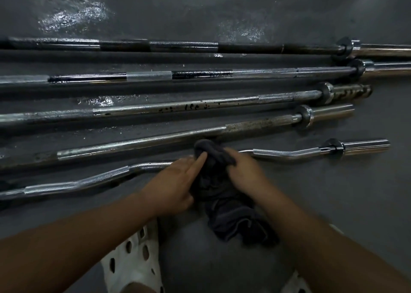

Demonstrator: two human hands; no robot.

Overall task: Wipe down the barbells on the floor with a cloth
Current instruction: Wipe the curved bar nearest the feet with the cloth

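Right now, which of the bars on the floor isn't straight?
The curl bar nearest the person, under the dark cloth: its shaft zigzags, while the four bars beyond it run straight.

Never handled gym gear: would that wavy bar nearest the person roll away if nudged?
Probably not far: the wavy bar has bends that should stop free rolling. It looks like solid metal, so likely stiff and heavy. Its shiny chrome may be slick; the knurled patches should give grip.
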